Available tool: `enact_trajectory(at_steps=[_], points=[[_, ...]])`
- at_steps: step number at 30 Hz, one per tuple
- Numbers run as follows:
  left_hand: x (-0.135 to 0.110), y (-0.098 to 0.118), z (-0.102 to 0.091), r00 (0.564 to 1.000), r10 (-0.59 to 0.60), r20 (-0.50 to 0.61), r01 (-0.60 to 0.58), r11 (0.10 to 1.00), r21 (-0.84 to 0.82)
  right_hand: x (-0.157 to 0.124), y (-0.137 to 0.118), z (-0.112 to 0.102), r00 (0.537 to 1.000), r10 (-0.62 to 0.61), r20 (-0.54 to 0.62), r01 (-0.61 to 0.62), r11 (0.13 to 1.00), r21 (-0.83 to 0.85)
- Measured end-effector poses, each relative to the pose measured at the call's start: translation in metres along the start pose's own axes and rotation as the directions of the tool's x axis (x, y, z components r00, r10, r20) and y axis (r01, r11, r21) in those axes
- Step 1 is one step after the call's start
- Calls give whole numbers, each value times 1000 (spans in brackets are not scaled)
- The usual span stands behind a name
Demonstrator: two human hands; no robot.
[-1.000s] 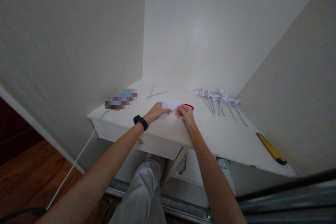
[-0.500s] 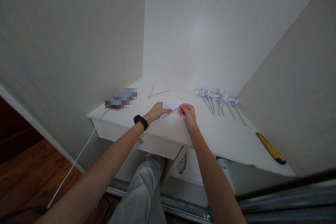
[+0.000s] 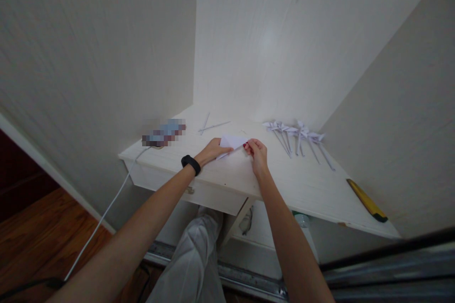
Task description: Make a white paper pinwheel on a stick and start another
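Observation:
A folded white paper (image 3: 232,141) lies on the white desk (image 3: 270,180). My left hand (image 3: 212,150), with a black band on the wrist, presses flat on the paper's left part, fingers stretched out. My right hand (image 3: 257,153) pinches the paper's right corner with closed fingers. The red thing seen earlier behind this hand is now hidden.
Several white paper pinwheels on sticks (image 3: 298,138) lie at the back right. Two thin paper sticks (image 3: 210,126) lie at the back. A yellow utility knife (image 3: 366,200) rests near the right edge. A blurred object (image 3: 163,133) with a white cable (image 3: 106,213) sits at left.
My right hand has slid a little to the right along the paper's edge and now covers the red thing behind it. The left hand has stayed in place.

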State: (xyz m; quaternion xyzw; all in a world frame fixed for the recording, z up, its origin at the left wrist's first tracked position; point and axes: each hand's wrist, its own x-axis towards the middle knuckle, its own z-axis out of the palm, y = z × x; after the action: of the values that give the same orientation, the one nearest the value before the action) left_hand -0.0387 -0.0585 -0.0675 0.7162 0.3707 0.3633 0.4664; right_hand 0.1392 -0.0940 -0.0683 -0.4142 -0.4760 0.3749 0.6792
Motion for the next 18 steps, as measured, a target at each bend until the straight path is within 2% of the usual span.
enact_trajectory(at_steps=[9, 14, 16, 18], points=[[1, -2, 0, 1000, -1, -7, 1, 1000, -18, 0, 1, -1, 1000, -7, -21, 7, 999, -34], [1, -3, 0, 1000, 11, -8, -11, 1000, -11, 1, 2, -5, 992, -66, -109, 72, 996, 48], [2, -4, 0, 1000, 17, -11, -17, 1000, -3, 0, 1, -3, 995, -61, -75, 66, 995, 68], [2, -5, 0, 1000, 22, -15, -22, 1000, -7, -2, 0, 0, 999, -28, 20, 27, 999, 41]])
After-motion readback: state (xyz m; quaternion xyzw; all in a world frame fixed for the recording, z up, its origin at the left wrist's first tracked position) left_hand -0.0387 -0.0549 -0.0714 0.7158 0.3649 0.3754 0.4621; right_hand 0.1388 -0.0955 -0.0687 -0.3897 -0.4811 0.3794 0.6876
